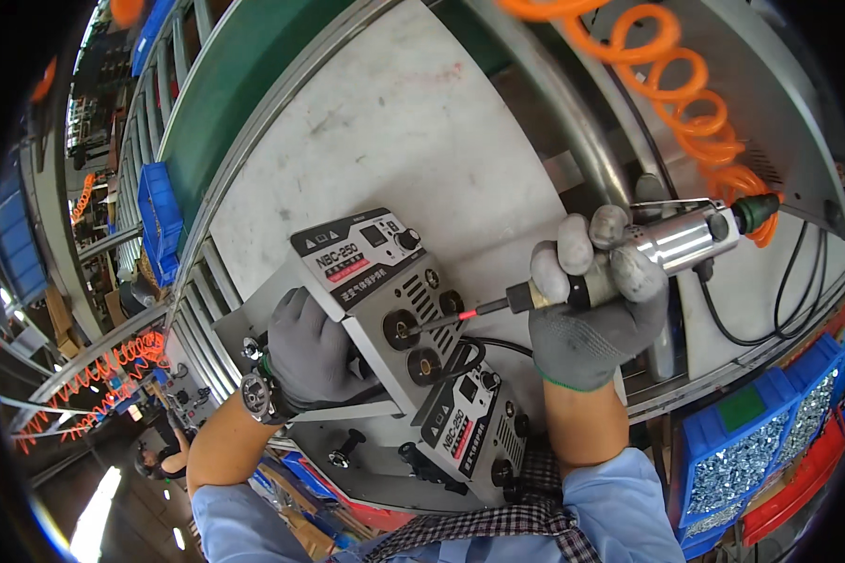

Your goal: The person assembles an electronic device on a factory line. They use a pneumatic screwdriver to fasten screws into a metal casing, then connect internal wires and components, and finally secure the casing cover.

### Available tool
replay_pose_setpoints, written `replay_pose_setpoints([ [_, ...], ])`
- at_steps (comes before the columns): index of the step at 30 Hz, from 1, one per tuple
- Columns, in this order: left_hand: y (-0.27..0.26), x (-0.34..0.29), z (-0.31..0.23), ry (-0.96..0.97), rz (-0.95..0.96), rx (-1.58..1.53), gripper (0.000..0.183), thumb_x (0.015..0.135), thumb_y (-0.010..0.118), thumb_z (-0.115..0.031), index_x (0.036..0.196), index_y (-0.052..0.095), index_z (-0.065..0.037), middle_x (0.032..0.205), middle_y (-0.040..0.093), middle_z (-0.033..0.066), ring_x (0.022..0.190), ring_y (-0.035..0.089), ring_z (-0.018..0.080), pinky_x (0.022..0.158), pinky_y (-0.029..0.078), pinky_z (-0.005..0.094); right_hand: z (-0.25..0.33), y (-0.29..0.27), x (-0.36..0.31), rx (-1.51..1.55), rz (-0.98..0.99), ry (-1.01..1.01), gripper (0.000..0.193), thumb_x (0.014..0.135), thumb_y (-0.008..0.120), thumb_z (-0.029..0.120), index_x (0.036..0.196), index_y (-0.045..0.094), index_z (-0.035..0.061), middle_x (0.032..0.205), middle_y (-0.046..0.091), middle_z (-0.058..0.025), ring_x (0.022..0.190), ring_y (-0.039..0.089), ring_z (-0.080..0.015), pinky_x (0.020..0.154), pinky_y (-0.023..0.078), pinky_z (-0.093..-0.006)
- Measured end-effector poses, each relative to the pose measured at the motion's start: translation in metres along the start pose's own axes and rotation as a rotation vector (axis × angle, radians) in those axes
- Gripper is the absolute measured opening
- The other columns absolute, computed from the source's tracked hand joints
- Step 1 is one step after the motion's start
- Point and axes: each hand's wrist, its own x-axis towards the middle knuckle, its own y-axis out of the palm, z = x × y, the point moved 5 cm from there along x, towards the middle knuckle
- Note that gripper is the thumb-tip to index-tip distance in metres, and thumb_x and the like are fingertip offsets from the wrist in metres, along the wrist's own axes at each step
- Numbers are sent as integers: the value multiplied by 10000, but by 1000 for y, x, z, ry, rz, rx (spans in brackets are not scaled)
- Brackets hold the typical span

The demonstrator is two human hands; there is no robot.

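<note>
My left hand [312, 349], in a grey glove, grips a grey welding-machine front panel [371, 274] from its left side and rear; some fingers are hidden behind it. The panel carries a knob, a small display, vent slots and round black sockets. In my right hand [596, 305], also gloved, is a silver pneumatic screwdriver [683, 241], with fingers wrapped round its body. Its long bit [451, 318] points left, the tip at a black socket [402, 327] on the panel. A second similar front panel [468, 433] sits close to my body, below the first.
An orange coiled air hose [681, 108] hangs at the upper right by the screwdriver. Black cables [784, 328] loop at the right. Blue bins [737, 450] of small metal parts stand lower right. A pale worktop board [376, 122] lies ahead, with conveyor rollers [211, 328] to the left.
</note>
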Motion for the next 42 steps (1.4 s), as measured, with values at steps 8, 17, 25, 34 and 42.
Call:
replay_pose_setpoints([
  [8,-4,-1,0,12,4,23,747,565,833,-460,1082,598,25,1051,578,177,807,594,337,678,485,416,0,7,1,94,-4,114,286,839,560,130,1077,530,-25,903,574,-185,722,558,-250,633,491,-336],
  [17,-4,-5,-1,-13,3,32,737,585,820,-436,1108,582,24,1077,580,196,846,598,359,711,489,439,-1,5,0,84,45,100,298,845,557,124,1103,530,-24,922,578,-187,749,578,-262,634,496,-338],
  [25,-5,-3,-1,0,-9,1,730,608,808,-449,1116,586,26,1089,579,208,859,598,363,704,485,443,-2,1,-1,31,-9,31,305,843,553,137,1102,532,-23,944,580,-181,760,583,-259,625,501,-328],
  [34,-6,-3,-1,26,-27,19,733,623,800,-446,1129,573,33,1077,582,207,850,599,364,691,483,442,2,6,-1,82,42,93,304,844,552,149,1093,528,-23,955,577,-170,818,574,-253,653,501,-347],
  [42,-6,-3,-2,21,-5,15,751,619,804,-452,1142,569,33,1089,577,218,871,601,372,703,486,452,-7,2,-5,143,13,159,292,852,567,154,1080,495,-14,951,564,-194,812,572,-256,686,501,-360],
])
